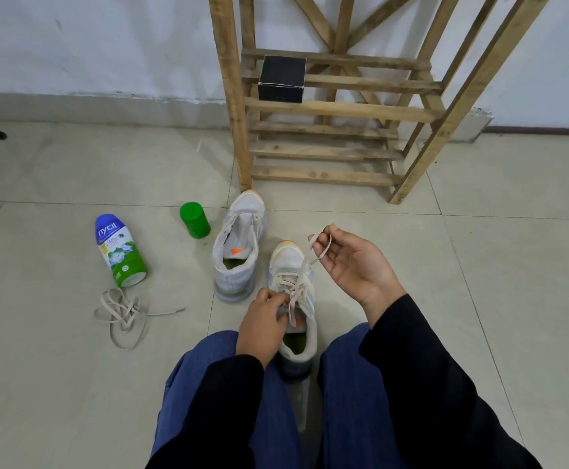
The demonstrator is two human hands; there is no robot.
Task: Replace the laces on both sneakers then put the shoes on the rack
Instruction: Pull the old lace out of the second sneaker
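Nearest, two knees in blue trousers (229, 401) frame a white mesh sneaker with orange trim (293, 265). It stands on the pale tiled floor (479, 299) with its heel toward the person and its green insole showing. The left hand (262, 321) curls over the sneaker's left edge, its fingertips pinching a pale flat lace (305, 262) at the upper eyelets. The lace is crossed through the eyelets and rises to the right hand (350, 262), which is held palm up above the toe and pinches the lace's free end between thumb and fingers.

To the left, a loose pale lace (124, 313) lies tangled on the tiles, well apart from the shoe. Farther left, a blue, white and green bottle (120, 252) lies on its side, and a green plastic cap (195, 220) stands just beside a second white sneaker (237, 252). That sneaker's toe almost meets the front left leg of a wooden slatted rack (327, 130). Open tile separates the near sneaker from the rack's lowest slats. A black cardboard box (282, 79) sits on the left of a higher shelf, against the white wall (107, 45).
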